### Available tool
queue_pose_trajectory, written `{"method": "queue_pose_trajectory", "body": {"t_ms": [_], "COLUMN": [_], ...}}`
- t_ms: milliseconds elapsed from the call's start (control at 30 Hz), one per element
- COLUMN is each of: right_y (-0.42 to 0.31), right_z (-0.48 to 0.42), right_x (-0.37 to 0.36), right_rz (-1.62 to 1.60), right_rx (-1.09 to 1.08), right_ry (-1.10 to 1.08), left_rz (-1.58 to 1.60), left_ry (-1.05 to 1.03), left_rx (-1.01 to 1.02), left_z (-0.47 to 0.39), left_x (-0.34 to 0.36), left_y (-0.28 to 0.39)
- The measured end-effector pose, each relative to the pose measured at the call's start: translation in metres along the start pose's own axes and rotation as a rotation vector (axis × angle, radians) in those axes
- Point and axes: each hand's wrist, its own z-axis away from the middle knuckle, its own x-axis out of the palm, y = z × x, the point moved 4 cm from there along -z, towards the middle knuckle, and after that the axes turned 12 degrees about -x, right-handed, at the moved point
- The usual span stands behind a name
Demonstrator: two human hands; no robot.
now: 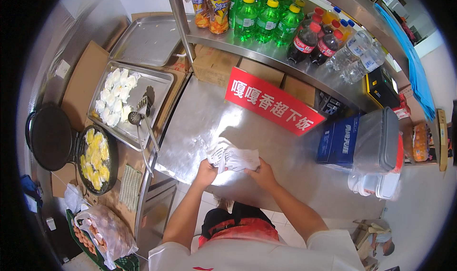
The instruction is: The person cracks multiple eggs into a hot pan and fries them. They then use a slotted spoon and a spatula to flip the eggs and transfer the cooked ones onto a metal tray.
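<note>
Printed paper slips [234, 157], white and crumpled, are stretched between both hands above the steel counter [192, 117]. My left hand [206, 174] grips their left end, and my right hand [262, 173] pinches the lower right corner. The slips look like receipts; some overlap, so I cannot tell how many there are. Behind them, a red sign [273, 101] with white lettering stands at the back of the counter.
At left, fried eggs lie on a metal tray [164, 92] with a slotted spatula [143, 105] and a perforated ladle [135, 119]. More eggs fill an open electric griddle [113, 164]. Bottled drinks [267, 21] line the shelf above. Plastic containers [378, 139] stack at right; a person [382, 240] is beyond.
</note>
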Motion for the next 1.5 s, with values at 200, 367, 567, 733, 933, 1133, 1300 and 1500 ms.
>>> {"method": "queue_pose_trajectory", "body": {"t_ms": [200,367,567,733,933,1133,1300,1500], "right_y": [-0.01,-0.035,-0.017,0.018,0.003,0.023,0.027,0.022], "right_z": [-0.021,-0.073,-0.151,-0.185,-0.186,-0.188,-0.15,-0.048], "right_x": [-0.021,-0.032,-0.051,-0.076,-0.07,-0.075,-0.076,-0.052], "right_rz": [0.053,0.114,0.145,0.062,0.216,-0.069,0.335,0.086], "right_rx": [-0.004,-0.176,-0.202,-0.198,-0.134,-0.164,-0.182,-0.192], "right_ry": [0.183,0.295,0.363,0.39,0.367,0.381,0.398,0.408], "left_rz": [-0.132,-0.352,-0.323,-0.306,-0.173,0.125,0.082,0.068], "left_ry": [0.087,0.192,0.264,0.429,0.232,0.272,0.34,0.325], "left_rx": [0.195,0.38,0.287,0.294,-0.021,-0.179,-0.239,-0.356], "left_z": [-0.034,-0.094,-0.129,-0.108,0.017,0.135,0.185,0.228], "left_x": [0.014,0.002,0.001,-0.001,-0.033,-0.06,-0.088,-0.132], "left_y": [0.053,0.084,0.136,0.104,-0.011,-0.109,-0.158,-0.142]}}
